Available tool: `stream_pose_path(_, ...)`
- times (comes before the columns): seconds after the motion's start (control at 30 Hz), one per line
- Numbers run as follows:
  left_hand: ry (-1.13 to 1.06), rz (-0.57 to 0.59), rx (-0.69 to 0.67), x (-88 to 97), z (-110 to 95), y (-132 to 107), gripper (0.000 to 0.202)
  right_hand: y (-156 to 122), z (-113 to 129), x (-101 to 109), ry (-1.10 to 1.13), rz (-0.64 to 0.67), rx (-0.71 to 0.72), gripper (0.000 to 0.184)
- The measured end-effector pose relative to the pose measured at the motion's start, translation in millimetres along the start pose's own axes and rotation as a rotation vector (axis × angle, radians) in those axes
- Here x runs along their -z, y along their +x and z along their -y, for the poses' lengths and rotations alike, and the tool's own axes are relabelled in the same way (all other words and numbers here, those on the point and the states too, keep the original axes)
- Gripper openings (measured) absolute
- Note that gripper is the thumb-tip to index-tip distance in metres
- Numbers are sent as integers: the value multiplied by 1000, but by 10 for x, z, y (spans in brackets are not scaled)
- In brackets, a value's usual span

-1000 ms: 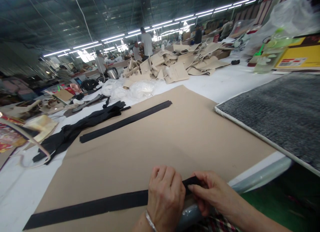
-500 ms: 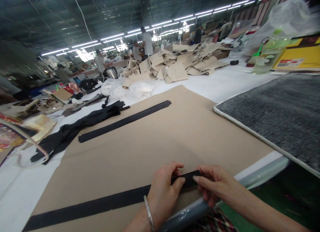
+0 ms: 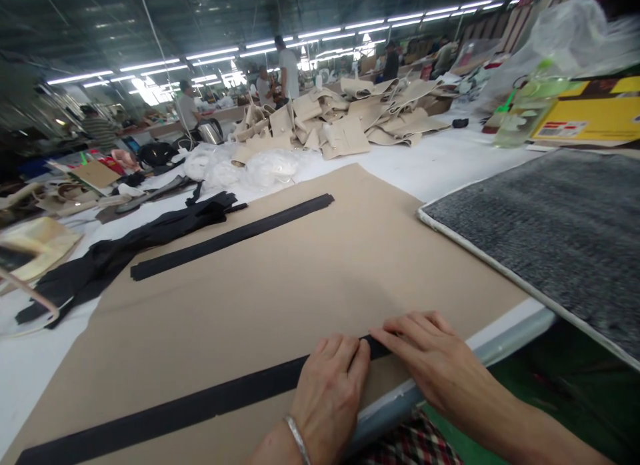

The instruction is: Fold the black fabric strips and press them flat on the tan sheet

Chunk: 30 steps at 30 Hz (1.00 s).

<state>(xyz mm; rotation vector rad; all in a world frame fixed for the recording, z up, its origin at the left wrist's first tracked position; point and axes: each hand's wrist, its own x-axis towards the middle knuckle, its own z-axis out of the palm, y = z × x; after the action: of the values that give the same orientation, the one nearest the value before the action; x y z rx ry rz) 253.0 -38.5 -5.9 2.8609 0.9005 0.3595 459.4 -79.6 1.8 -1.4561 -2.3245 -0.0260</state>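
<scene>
A long black strip (image 3: 200, 406) lies across the near edge of a tan cardboard sheet (image 3: 310, 265). My left hand (image 3: 331, 391) rests flat on the strip near its right end, fingers stretched out, a silver bangle on the wrist. My right hand (image 3: 429, 358) lies flat over the strip's right end, fingers spread, right beside the left hand. Neither hand grips anything. A second black strip (image 3: 233, 236) lies farther back on the cardboard.
A heap of black fabric (image 3: 120, 251) lies at the left. A grey textured mat (image 3: 550, 218) sits at the right. Beige cut pieces (image 3: 350, 121) and white plastic (image 3: 240, 168) are piled behind. A bottle (image 3: 523, 108) and yellow box (image 3: 590, 115) stand far right. Several people work in the background.
Both hands have gone from pinching the strip's right end to lying flat on it. The strip end now lies down on the cardboard. The view has shifted slightly to the right.
</scene>
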Motion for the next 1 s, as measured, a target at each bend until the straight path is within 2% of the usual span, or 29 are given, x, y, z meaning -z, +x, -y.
stream_pose_path(0.13, 34, -26, -21, 1, -15, 1, 36, -92, -61, -41, -28, 23, 69, 51)
stream_pose_path(0.27, 50, -54, -54, -15, -29, -4, 35, -139, -140, -22, -89, 7, 133, 48)
stream_pose_path(0.43, 56, -86, -79, -32, -26, -17, 35, -190, -240, 35, -145, 55, 150, 54)
stream_pose_path(0.53, 56, -100, -109, -43, -21, -31, 36, -255, -335, 87, -186, 83, 109, 52)
stream_pose_path(0.63, 71, -87, -118, -56, -30, -30, 39, -288, -368, 136, -182, 59, 46, 49)
stream_pose_path(0.77, 87, -44, -87, -58, -60, -4, 41, -222, -233, 132, -90, 47, 22, 53)
stream_pose_path(0.83, 81, -21, -73, -46, -76, 12, 42, -165, -155, 101, -28, 68, -5, 47)
stream_pose_path(1.0, 74, 5, -42, -7, -97, 68, 46, -60, -132, 20, 102, 68, -251, 26)
